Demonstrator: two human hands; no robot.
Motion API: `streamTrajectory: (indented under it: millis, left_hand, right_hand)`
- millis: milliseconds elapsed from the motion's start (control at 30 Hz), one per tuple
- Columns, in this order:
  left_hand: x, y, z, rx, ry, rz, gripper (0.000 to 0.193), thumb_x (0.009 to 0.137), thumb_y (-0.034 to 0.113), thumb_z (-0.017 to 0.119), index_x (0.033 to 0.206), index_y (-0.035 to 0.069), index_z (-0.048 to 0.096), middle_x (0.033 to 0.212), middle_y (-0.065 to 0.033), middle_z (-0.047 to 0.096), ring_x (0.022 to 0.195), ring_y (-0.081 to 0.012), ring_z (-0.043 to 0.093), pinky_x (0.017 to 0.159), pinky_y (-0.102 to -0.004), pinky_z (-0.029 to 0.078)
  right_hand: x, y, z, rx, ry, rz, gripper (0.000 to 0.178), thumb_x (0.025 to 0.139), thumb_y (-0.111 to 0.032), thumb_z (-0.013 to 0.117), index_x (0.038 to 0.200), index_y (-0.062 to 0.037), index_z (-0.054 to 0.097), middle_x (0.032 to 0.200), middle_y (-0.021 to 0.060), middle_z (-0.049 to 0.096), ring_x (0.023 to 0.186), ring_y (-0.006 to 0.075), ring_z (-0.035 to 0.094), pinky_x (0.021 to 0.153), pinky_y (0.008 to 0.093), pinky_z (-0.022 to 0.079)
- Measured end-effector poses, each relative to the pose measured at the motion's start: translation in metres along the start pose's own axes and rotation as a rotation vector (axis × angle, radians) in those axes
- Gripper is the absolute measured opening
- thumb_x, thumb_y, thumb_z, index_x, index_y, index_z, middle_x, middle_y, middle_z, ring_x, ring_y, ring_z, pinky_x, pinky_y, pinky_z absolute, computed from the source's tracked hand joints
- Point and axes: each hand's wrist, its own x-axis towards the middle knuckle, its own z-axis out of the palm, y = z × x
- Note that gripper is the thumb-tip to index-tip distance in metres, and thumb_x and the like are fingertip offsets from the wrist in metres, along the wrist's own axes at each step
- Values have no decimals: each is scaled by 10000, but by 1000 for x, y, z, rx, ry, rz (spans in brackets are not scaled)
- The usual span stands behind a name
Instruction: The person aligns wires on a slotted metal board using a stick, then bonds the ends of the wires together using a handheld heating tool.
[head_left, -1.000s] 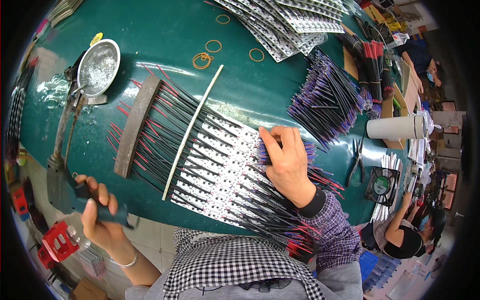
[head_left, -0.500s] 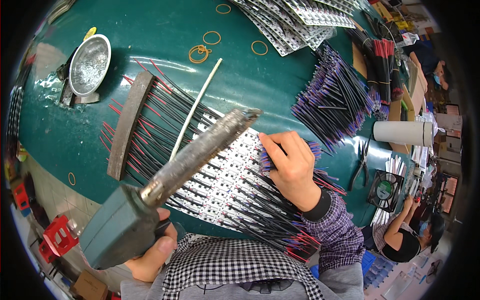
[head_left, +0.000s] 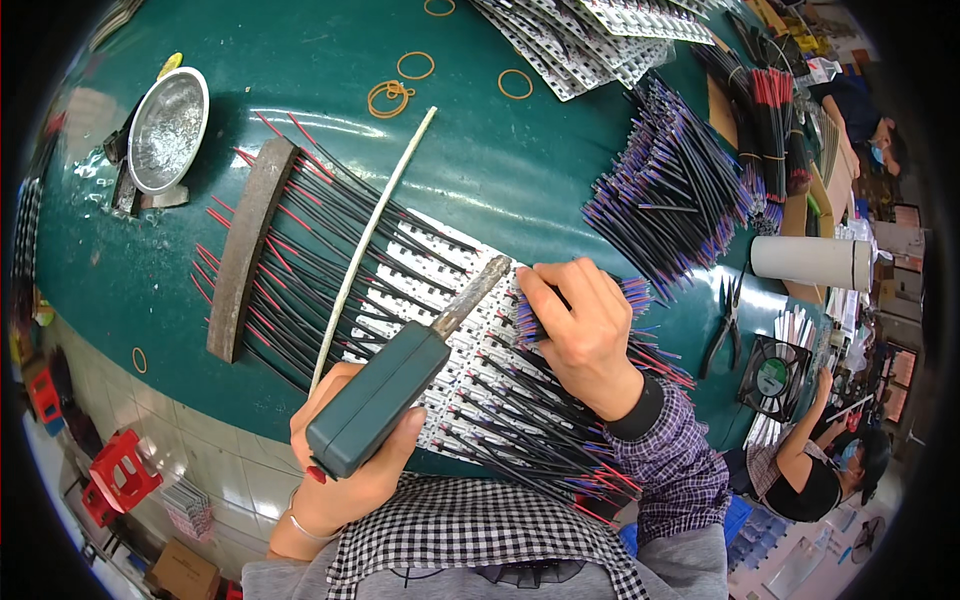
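Both hands (head_left: 585, 335) crowd wires (head_left: 330, 260) near table edge (head_left: 150, 385)

Left hand (head_left: 350, 470) fetched soldering iron (head_left: 400, 385) from table's left edge; tip lowered from mid-air onto white strips (head_left: 440, 290) beside right hand (head_left: 585, 335).

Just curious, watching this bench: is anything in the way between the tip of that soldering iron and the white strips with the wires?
Nothing visible. The soldering iron in the left hand has its tip right over the white strips, beside the right hand.
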Motion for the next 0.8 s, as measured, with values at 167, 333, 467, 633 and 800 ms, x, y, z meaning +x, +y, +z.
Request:
streamTrajectory:
  millis: [167,333,467,633,800]
  left_hand:
    - [2,7,2,43,-39,-45,214,789,14,797,979,-50,723,895,-134,670,748,-228,648,657,-311,515]
    - [3,5,3,54,-48,-11,209,797,17,793,982,-48,722,879,-129,666,727,-223,638,644,-310,508]
    - [5,6,4,69,-52,-23,204,806,19,796,982,-48,721,871,-125,665,714,-201,627,625,-302,497]
    - [4,6,5,44,-38,-38,199,808,16,798,978,-50,719,868,-121,666,709,-185,619,615,-295,489]
    - [4,4,5,56,-30,-4,200,803,10,796,976,-51,718,871,-115,668,701,-182,616,610,-291,486]
  right_hand:
    - [0,-1,2,-14,7,6,280,761,-67,632,1024,17,682,922,89,600,807,234,591,660,341,442]
    - [0,-2,3,-15,5,12,284,758,-72,634,1024,17,681,910,87,591,801,233,589,657,342,440]
    - [-1,-2,5,-36,14,0,291,753,-70,632,1026,19,681,901,85,579,797,231,582,652,340,435]
    - [0,-2,5,-51,12,-8,295,753,-71,627,1029,20,680,896,85,569,796,230,575,649,338,431]
    - [-1,-2,5,-53,15,-4,295,754,-75,627,1029,18,679,895,82,565,796,229,576,649,337,430]
